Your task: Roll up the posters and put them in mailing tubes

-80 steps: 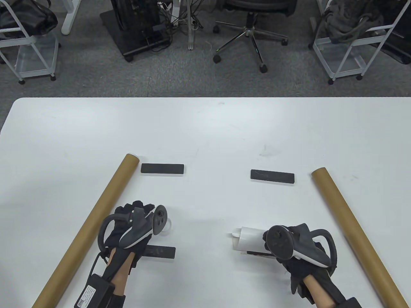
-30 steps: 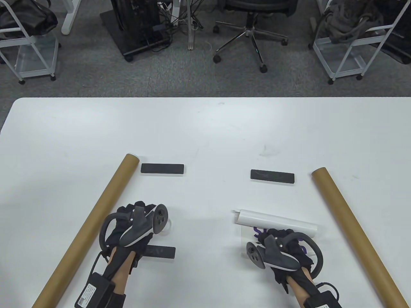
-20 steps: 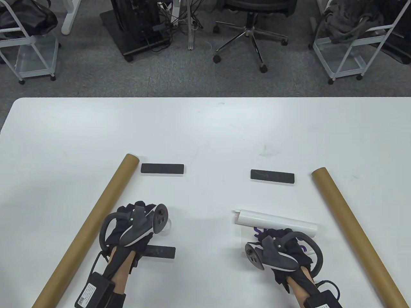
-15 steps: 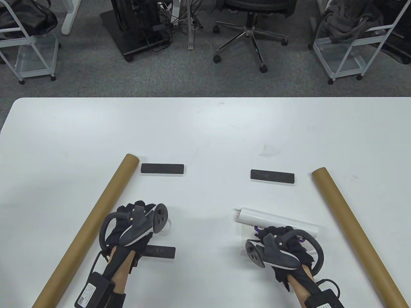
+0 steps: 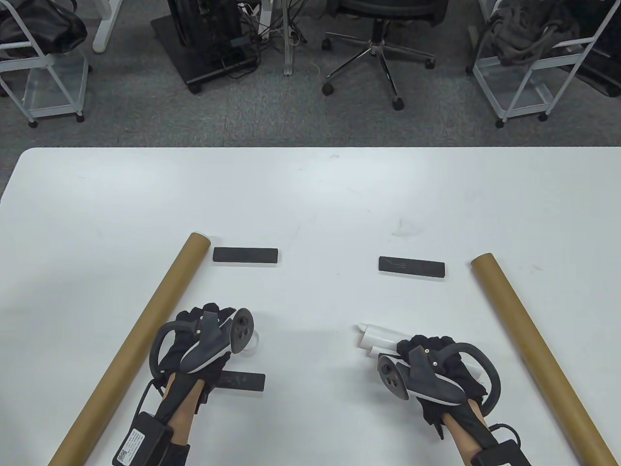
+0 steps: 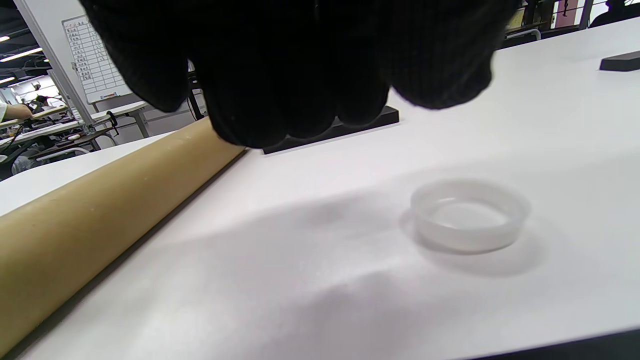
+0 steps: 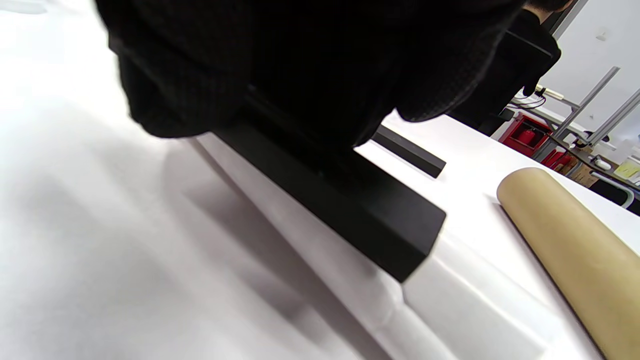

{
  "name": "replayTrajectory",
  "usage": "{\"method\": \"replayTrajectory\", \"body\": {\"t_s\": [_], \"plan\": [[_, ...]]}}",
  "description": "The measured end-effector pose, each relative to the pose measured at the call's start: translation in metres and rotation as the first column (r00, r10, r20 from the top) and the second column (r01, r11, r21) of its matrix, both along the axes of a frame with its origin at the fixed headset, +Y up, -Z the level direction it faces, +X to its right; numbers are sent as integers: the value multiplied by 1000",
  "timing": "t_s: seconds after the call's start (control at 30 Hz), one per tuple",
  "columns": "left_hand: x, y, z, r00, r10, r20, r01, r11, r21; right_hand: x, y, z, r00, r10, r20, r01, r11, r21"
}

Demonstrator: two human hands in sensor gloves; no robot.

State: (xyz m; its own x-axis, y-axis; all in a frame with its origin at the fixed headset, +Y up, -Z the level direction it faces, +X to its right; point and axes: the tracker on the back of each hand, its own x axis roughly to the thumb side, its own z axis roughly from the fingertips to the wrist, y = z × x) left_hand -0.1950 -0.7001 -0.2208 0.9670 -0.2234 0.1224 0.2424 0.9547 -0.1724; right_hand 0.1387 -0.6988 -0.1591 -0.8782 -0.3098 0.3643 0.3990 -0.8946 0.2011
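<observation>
A rolled white poster (image 5: 374, 336) lies at the front right of the table (image 5: 310, 194). My right hand (image 5: 419, 347) sits over its right part with fingers curled round it, so most of the roll is hidden. In the right wrist view the poster (image 7: 465, 305) shows under a black bar (image 7: 360, 205) below my palm (image 7: 300, 65). One brown mailing tube (image 5: 533, 354) lies to the right, another (image 5: 140, 340) on the left. My left hand (image 5: 206, 315) rests beside the left tube, loosely curled and holding nothing. A clear plastic end cap (image 6: 470, 215) sits by it.
Two black weight bars (image 5: 246, 255) (image 5: 411, 267) lie mid-table, and a third (image 5: 242, 382) is beside my left wrist. Beyond the far edge stand an office chair (image 5: 378, 43) and wire carts (image 5: 529, 73).
The right hand let the poster unroll part-way, showing purple print, then rolled it toward me again and closed over it. The left hand has not moved.
</observation>
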Motion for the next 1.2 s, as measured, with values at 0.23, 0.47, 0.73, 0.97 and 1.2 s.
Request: {"method": "replayTrajectory", "body": {"t_s": [0.23, 0.47, 0.73, 0.97, 1.2], "plan": [[0, 0, 1, 1000, 4, -1, -4, 1000, 5, -7, -15, 8, 1000, 0, -9, -1, 998, -70], [0, 0, 2, 1000, 4, 1, -4, 1000, 2, -13, -36, 7, 999, 36, 19, -34, 994, -108], [-1, 0, 3, 1000, 8, -1, -8, 1000, 6, -13, -39, 5, 998, 8, 68, -1, 994, -110], [0, 0, 3, 1000, 10, 5, -10, 1000, 11, 8, 5, -1, 987, -92, 129, 90, 996, 23], [0, 0, 3, 1000, 10, 4, -10, 1000, 9, 29, -4, -6, 981, -90, 169, 87, 996, 25]]}}
